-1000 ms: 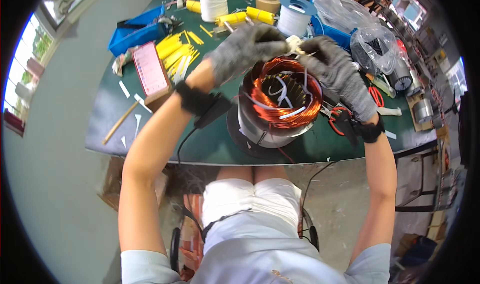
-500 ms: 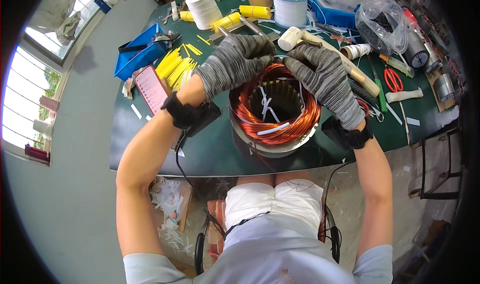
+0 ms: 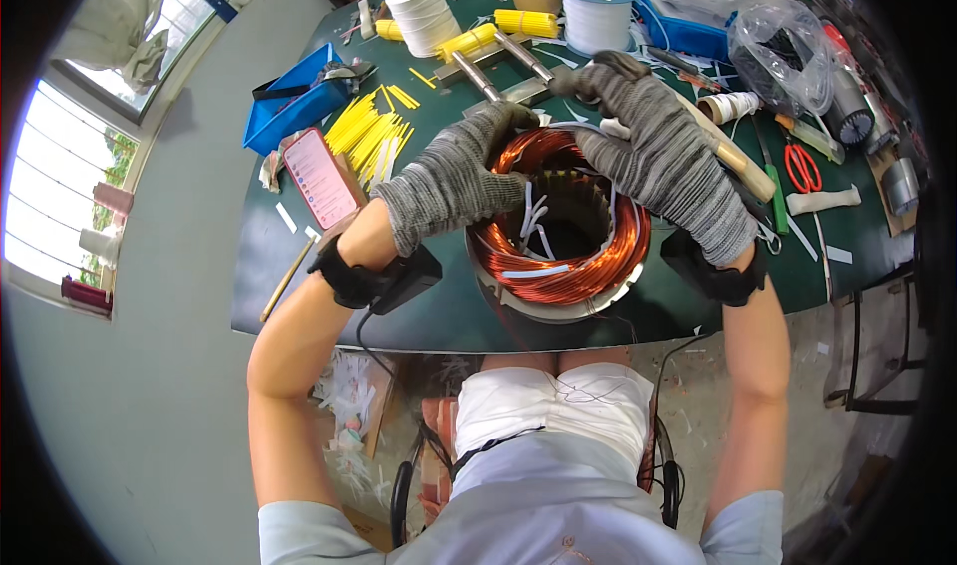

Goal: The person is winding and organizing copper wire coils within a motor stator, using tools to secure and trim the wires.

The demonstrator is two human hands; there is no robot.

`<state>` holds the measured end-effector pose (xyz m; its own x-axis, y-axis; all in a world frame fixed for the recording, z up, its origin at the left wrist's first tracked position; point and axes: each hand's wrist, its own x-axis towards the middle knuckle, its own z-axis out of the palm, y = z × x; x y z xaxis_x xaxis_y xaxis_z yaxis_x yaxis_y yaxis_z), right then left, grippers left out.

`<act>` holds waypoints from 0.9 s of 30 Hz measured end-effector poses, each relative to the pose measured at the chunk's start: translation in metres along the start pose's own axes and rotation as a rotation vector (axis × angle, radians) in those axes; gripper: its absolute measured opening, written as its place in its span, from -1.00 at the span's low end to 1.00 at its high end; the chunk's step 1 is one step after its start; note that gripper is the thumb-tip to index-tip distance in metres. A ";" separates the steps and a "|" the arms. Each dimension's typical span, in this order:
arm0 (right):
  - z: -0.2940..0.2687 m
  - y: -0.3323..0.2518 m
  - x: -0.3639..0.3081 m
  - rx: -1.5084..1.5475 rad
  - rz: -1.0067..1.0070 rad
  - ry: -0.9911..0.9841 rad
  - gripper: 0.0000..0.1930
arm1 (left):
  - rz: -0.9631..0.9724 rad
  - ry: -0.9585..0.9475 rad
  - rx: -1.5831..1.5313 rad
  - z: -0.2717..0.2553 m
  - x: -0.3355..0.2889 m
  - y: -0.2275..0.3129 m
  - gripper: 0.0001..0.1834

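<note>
A stator with a thick ring of copper winding (image 3: 588, 291) stands upright on the green table in front of me. White ties and sleeves (image 3: 535, 216) lie in its bore and along the ring. My left hand (image 3: 454, 176), in a grey knitted glove, wraps the ring's left side, its thumb over the inner edge and its fingers outside. My right hand (image 3: 663, 151), gloved alike, arches over the far right of the ring. Its thumb rests by the copper, with its fingers apart from it beyond the rim; nothing visible is in it.
A phone (image 3: 321, 181), yellow strips (image 3: 364, 132) and a blue bin (image 3: 289, 102) lie left. Thread spools (image 3: 423, 19), a white reel (image 3: 596, 17) and a metal fixture (image 3: 518, 92) stand beyond. Red-handled scissors (image 3: 802, 169) and a mallet handle (image 3: 743, 166) lie right.
My hands have moved apart from their meeting point at the ring's far edge. The left has come down onto the left side; the right has opened and shifted right.
</note>
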<state>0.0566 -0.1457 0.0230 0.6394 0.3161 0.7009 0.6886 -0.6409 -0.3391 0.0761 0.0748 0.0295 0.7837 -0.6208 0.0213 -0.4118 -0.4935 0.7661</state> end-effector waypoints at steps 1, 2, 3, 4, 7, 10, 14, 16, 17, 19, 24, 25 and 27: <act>0.001 -0.003 0.007 0.025 -0.050 0.016 -0.73 | -0.016 0.008 -0.044 0.001 0.001 -0.003 -0.38; 0.000 -0.007 0.011 -0.068 -0.128 -0.144 -0.76 | -0.022 0.011 -0.046 0.002 0.001 -0.005 -0.38; 0.000 -0.009 0.016 -0.196 -0.205 -0.286 -0.76 | 0.015 0.057 -0.029 0.004 0.002 -0.006 -0.39; 0.002 -0.015 0.016 -0.297 -0.246 -0.261 -0.73 | 0.055 0.104 -0.012 0.004 0.003 -0.007 -0.39; 0.006 -0.023 0.020 -0.311 -0.191 -0.357 -0.75 | 0.062 0.136 -0.040 0.006 0.002 -0.007 -0.41; 0.009 -0.025 0.022 -0.303 -0.188 -0.399 -0.78 | 0.122 0.111 0.041 0.004 0.000 -0.004 -0.43; 0.011 -0.021 0.021 -0.099 -0.171 -0.252 -0.82 | -0.059 0.067 0.104 0.004 -0.003 0.002 -0.37; 0.012 -0.018 0.018 -0.080 -0.060 -0.330 -0.79 | 0.078 0.112 0.054 0.005 -0.004 0.003 -0.46; 0.011 -0.016 0.016 -0.056 0.000 -0.339 -0.75 | 0.079 0.110 0.048 0.005 -0.005 0.003 -0.46; 0.012 -0.013 0.012 0.113 0.168 -0.375 -0.75 | 0.135 0.116 0.074 0.005 -0.007 0.003 -0.50; 0.008 -0.004 0.006 0.472 0.356 -0.171 -0.81 | 0.081 0.124 0.053 0.006 -0.008 0.004 -0.54; 0.006 -0.003 0.004 0.522 0.428 -0.212 -0.83 | 0.086 0.118 0.045 0.006 -0.008 0.004 -0.55; 0.004 -0.002 0.001 0.600 0.509 -0.259 -0.84 | 0.097 0.107 0.034 0.006 -0.009 0.006 -0.55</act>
<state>0.0572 -0.1416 0.0217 0.9302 0.2866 0.2294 0.3125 -0.2903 -0.9045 0.0637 0.0738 0.0305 0.7837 -0.5990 0.1643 -0.5023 -0.4557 0.7349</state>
